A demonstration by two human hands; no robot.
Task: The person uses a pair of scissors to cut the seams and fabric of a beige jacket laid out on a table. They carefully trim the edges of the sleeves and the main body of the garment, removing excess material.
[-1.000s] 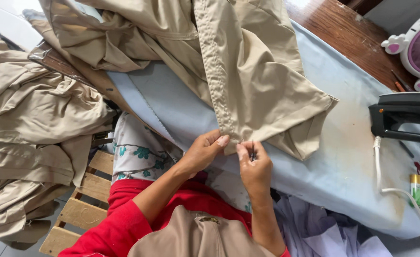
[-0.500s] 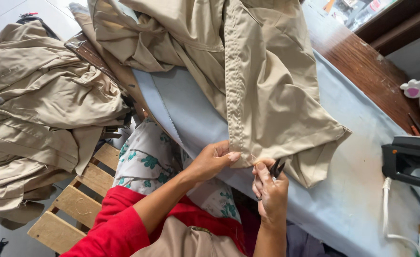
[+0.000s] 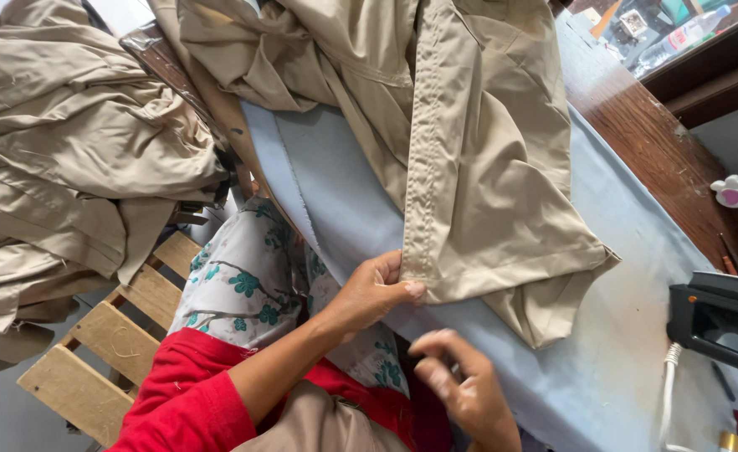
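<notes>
A khaki garment (image 3: 486, 167) lies spread over a padded board with a pale blue cover (image 3: 637, 335). My left hand (image 3: 373, 293) pinches the lower end of the garment's stitched front band between thumb and fingers. My right hand (image 3: 465, 385) hovers just below it, off the cloth and blurred by motion, with its fingers curled. Whether it holds the small dark tool seen earlier is not clear. A red sleeve (image 3: 185, 402) covers my left arm.
A heap of khaki garments (image 3: 68, 167) lies at the left over a slatted wooden bench (image 3: 110, 335). Floral cloth (image 3: 243, 285) hangs beside the board. A black iron (image 3: 720, 322) with a white cord (image 3: 666, 393) sits at the right, with a dark wooden table (image 3: 637, 109) behind.
My right hand has pulled back from the garment's hem toward me. My left hand keeps its pinch on the band. The view has shifted right and closer.
</notes>
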